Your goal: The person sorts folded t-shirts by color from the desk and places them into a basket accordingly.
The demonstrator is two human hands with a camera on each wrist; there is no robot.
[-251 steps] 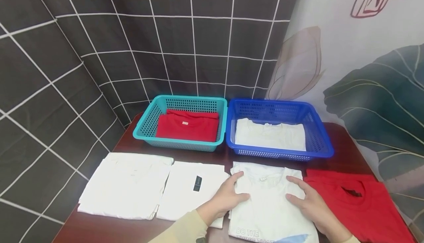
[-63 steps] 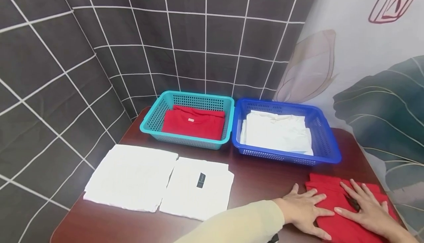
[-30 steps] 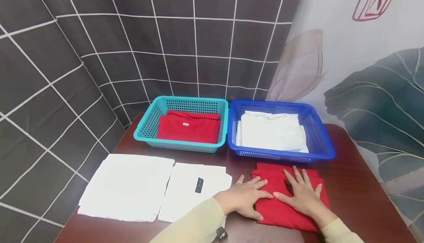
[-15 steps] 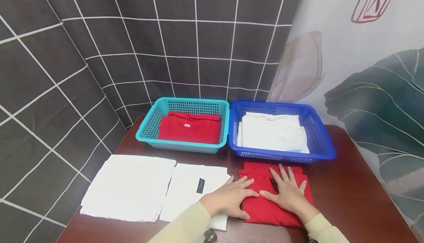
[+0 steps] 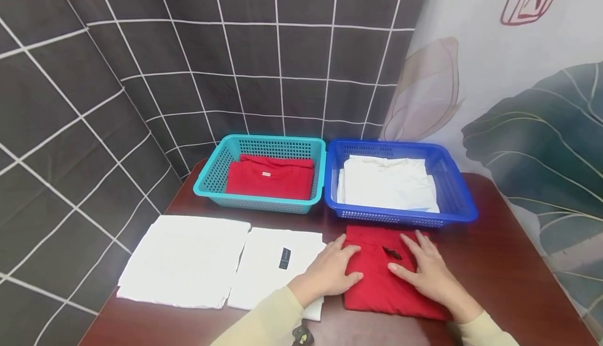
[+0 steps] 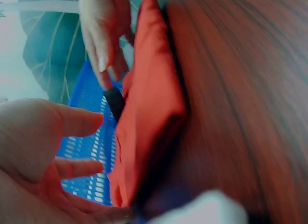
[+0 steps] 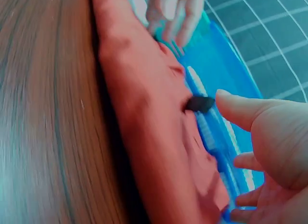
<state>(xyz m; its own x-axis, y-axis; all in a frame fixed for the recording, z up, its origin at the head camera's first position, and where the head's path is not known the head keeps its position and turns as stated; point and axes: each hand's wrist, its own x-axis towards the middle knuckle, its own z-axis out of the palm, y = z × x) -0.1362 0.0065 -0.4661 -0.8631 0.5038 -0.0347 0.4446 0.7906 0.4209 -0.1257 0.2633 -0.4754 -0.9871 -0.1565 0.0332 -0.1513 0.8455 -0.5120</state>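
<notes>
A folded red T-shirt (image 5: 377, 288) with a dark neck label lies on the table in front of the blue basket (image 5: 452, 178). At its left edge is my left hand (image 5: 325, 275), fingers spread, fingertips right at the cloth. My right hand (image 5: 433, 275) is over the shirt's right side, thumb and fingers apart. Both wrist views show the red shirt (image 6: 149, 94) as a thick flat fold on the wood. In the right wrist view the thumb of my right hand (image 7: 279, 142) is off the cloth, near the label (image 7: 199, 103).
Two folded white shirts, one plain (image 5: 188, 262) and one with a dark label (image 5: 261, 272), lie left of the red one. A teal basket (image 5: 264, 204) holds folded red clothing; the blue basket beside it holds white shirts. A dark gridded curtain (image 5: 249, 47) hangs behind.
The printed white shirt has gone into the blue basket. The red shirt has slid left from the table's right side to before that basket. My hands have shifted from pressing flat to its sides.
</notes>
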